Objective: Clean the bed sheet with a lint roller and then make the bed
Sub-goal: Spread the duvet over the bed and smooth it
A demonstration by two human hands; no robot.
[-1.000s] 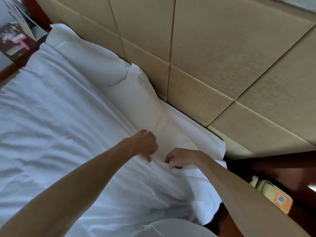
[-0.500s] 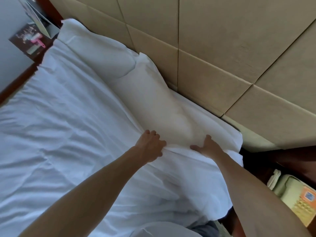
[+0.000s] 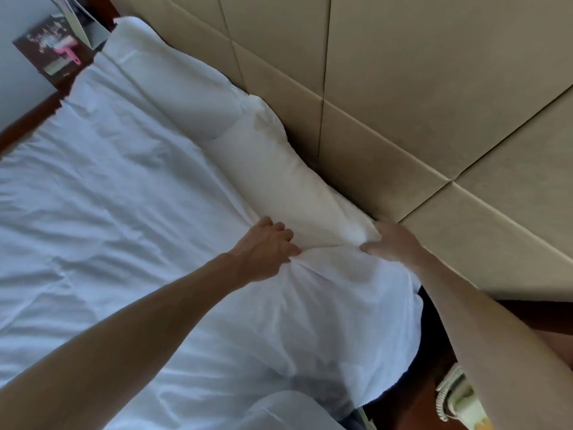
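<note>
Sheet (image 3: 124,212), white and creased, covers the bed from 6 to 10 o'clock. Its top fold runs along the foot of two pillows.

Left hand (image 3: 263,254), centre: fingers (image 3: 279,231) curled and bunched, gripping the fold where it meets the near pillow (image 3: 288,187). Creases fan out from the grip toward 6.

Right hand (image 3: 395,243), at 3 of the left: thumb (image 3: 370,249) lies on the same fold at the pillow's near corner. The other fingers are hidden behind the pillow, so cannot tell if they pinch. The fold is drawn in a line between the hands.

Edges:
- The near pillow is pressed against the headboard (image 3: 403,88), with only a dark slit between them at 1 o'clock.
- Far pillow (image 3: 173,88), at 11, overlaps the near one's end.
- The sheet's side edge hangs over the bed at 4 to 5, with a dark gap beyond.
- Wood bed frame (image 3: 21,125) shows at 9.
- Open sheet lies wide toward 8 and 9. The right forearm runs close along the headboard.

Lint roller (image 3: 66,54), pink, lies on the desk (image 3: 31,48) at 10, well apart from both hands. A white card (image 3: 82,23) stands just behind it. The print there is too blurred to read.

Phone (image 3: 455,398), pale with a coiled cord, sits at 5 beside the bed, partly hidden by the right forearm.
</note>
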